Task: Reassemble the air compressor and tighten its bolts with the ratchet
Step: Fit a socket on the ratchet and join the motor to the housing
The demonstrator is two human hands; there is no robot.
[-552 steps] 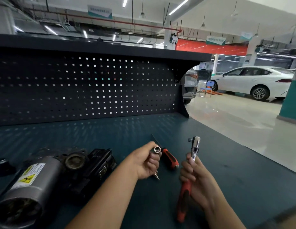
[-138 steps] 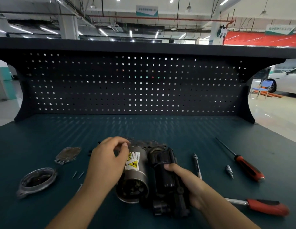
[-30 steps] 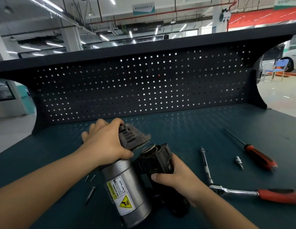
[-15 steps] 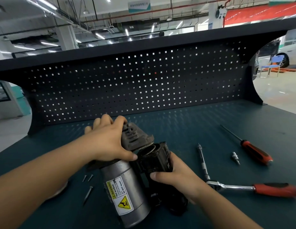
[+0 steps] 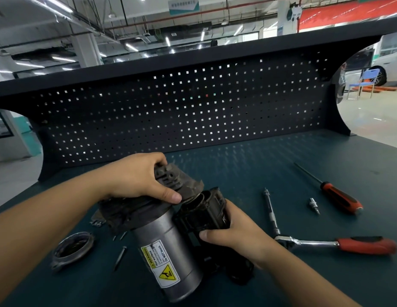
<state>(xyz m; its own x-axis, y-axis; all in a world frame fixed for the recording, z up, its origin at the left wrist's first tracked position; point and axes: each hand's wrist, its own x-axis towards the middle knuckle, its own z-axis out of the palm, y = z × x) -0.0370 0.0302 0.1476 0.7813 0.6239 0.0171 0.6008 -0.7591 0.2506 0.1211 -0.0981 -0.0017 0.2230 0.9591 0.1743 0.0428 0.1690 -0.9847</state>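
My left hand [image 5: 137, 177] grips the dark ribbed head piece [image 5: 182, 181] from above. The fingers curl over its far side and the thumb presses near its lower edge. This piece sits tilted at the mouth of the black housing [image 5: 206, 212]. My right hand [image 5: 235, 234] holds that housing from the right side, with the thumb on the front.

The air compressor [image 5: 171, 251] lies on the green table [image 5: 270, 160] in front of me. Its silver cylinder, with the yellow warning label, points toward me.

The ratchet [image 5: 339, 243] with the red handle lies on the table, to the right of my right hand and not touched. A long extension bar [image 5: 270, 210] is joined at its head. Farther right lie a screwdriver [image 5: 341, 197] and a small bit [image 5: 314, 204]. On the left side lie a round cover [image 5: 71, 250] and a loose screw [image 5: 120, 257].
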